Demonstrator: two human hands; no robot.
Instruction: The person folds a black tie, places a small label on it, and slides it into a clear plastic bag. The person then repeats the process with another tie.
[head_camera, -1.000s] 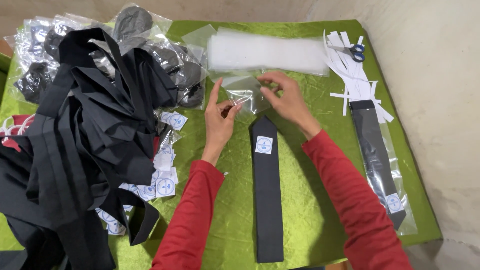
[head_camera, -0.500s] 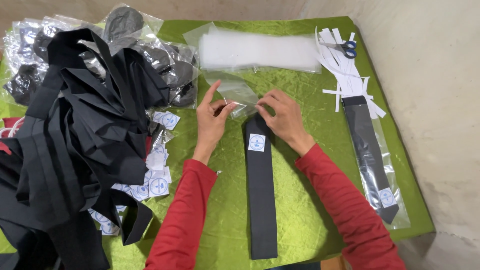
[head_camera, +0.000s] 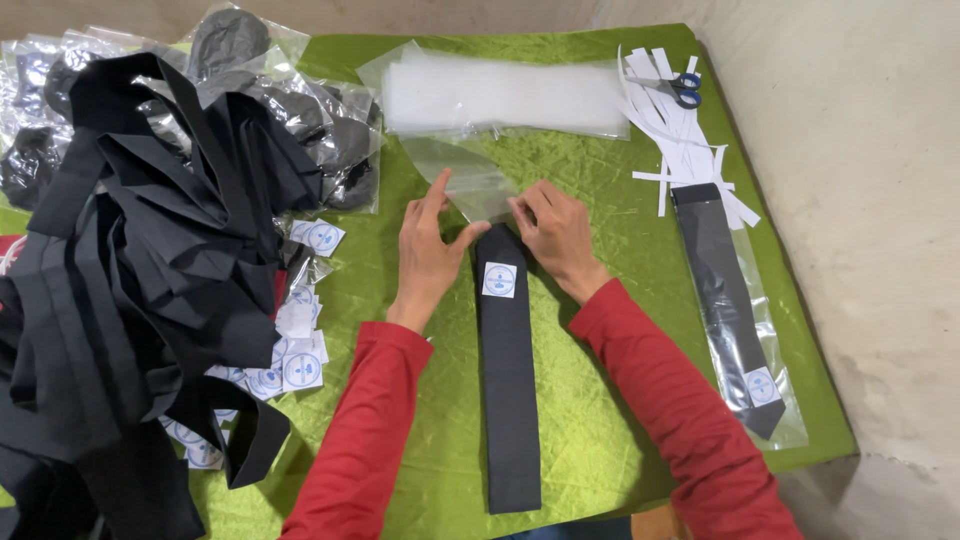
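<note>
A flat black necktie (head_camera: 509, 370) with a small white label lies lengthwise on the green cloth (head_camera: 600, 420) in front of me. My left hand (head_camera: 430, 250) and my right hand (head_camera: 555, 232) pinch the mouth of a clear plastic sleeve (head_camera: 465, 178) just above the tie's pointed top end. The sleeve lies slanted toward the upper left. Both sleeves on my arms are red.
A big heap of black ties (head_camera: 140, 280) fills the left side, with bagged ties (head_camera: 330, 140) behind it and white round-print labels (head_camera: 290, 360) scattered beside it. A stack of clear sleeves (head_camera: 500, 95) lies at the back. At right are a bagged tie (head_camera: 725, 300), paper strips (head_camera: 670, 130) and blue scissors (head_camera: 685, 90).
Both hands have come down toward the tie's tip, bringing the clear sleeve's opening with them. The view has shifted slightly.
</note>
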